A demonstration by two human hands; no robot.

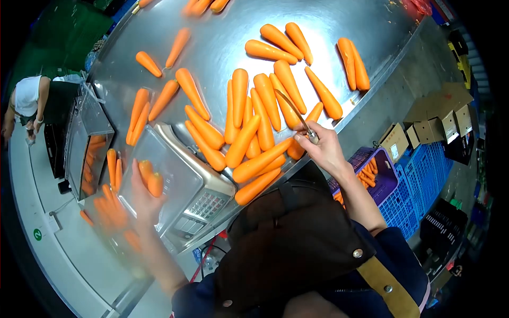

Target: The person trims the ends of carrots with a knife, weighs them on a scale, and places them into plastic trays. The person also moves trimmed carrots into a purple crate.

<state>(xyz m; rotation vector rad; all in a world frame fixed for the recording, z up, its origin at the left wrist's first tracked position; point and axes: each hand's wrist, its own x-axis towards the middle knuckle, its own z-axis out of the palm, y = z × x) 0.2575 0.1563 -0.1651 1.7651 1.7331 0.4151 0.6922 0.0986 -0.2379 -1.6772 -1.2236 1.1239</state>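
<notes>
My left hand (pixel 147 197), slightly blurred, is closed around two carrots (pixel 154 184), thick ends up. It is over the clear plastic tray (pixel 177 164) of a digital scale (pixel 204 206). My right hand (pixel 324 150) grips a small knife (pixel 290 106) with a thin, curved blade. The blade points away from me over the carrots; most of the handle is hidden in my fingers. Below and left of the blade, a pile of loose carrots (pixel 245 140) lies by the near edge of the metal table (pixel 222 47).
Further carrots (pixel 265 50) lie across the table. At the left stands a clear-sided box (pixel 95 143) with carrots. On the floor at right are a purple crate (pixel 384 193) of carrots, blue crates (pixel 419 185) and cardboard boxes (pixel 440 119). Another person (pixel 32 98) bends at far left.
</notes>
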